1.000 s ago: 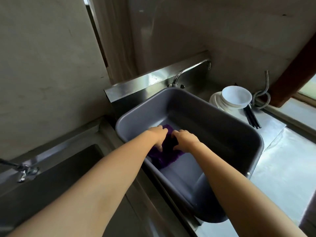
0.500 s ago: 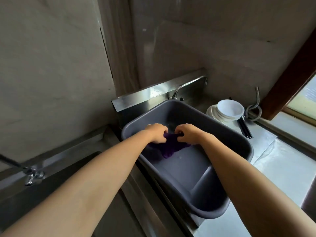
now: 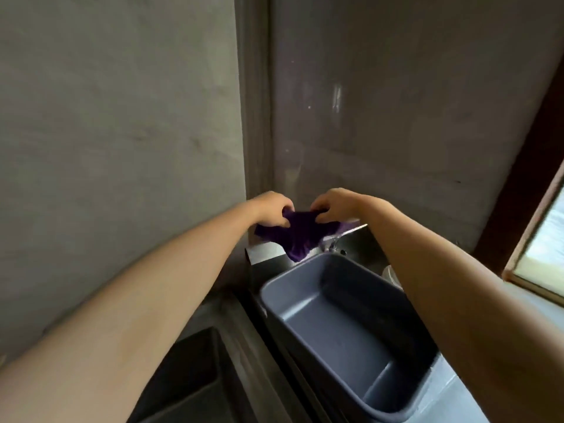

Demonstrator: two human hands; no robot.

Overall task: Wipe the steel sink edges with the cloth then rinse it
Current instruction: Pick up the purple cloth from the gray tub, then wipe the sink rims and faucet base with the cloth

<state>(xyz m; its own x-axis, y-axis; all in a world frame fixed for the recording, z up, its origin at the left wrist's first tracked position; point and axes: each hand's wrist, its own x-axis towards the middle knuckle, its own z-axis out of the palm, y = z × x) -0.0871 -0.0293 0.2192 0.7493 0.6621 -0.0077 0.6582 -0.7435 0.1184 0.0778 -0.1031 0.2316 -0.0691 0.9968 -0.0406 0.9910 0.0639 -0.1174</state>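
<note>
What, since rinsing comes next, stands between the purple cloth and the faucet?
Nothing visible: the left hand and right hand hold the cloth above the far rim of the gray tub, right beside the faucet.

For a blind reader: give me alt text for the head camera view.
The left hand and right hand hold a purple cloth up by its top edge, above the far rim of a grey tub. A tap is beside the cloth, a sink lower left, a window at right.

Cloth point(image 3: 300, 239) hangs above basin point(image 3: 351, 331); sink point(image 3: 189, 377) lies left.
</note>
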